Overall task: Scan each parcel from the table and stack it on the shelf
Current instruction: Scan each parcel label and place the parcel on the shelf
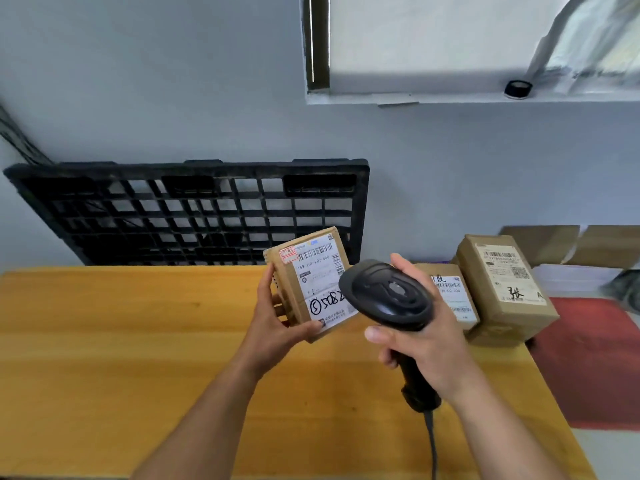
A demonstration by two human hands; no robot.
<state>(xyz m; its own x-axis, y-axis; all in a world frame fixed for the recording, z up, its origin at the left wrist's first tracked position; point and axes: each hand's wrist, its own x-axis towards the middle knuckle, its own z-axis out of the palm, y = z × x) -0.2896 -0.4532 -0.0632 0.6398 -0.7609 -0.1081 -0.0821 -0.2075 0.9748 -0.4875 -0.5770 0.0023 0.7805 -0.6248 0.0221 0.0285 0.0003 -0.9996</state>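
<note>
Mid-scan, I'd say; left hand (277, 317) grips a parcel (311, 282) above the table (138, 341), label up; right hand (415, 327) wraps the scanner (388, 292) beside it; two boxes (498, 285) wait at the right edge; no shelf in view, so stacking is pending.

You are in a parcel storeroom: labelled brown cardboard parcels (505, 285) on a yellow wooden table (138, 341), black plastic pallet (173, 209) behind.

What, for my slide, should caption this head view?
Left hand holds a labelled parcel; right hand points a barcode scanner at it.
</note>
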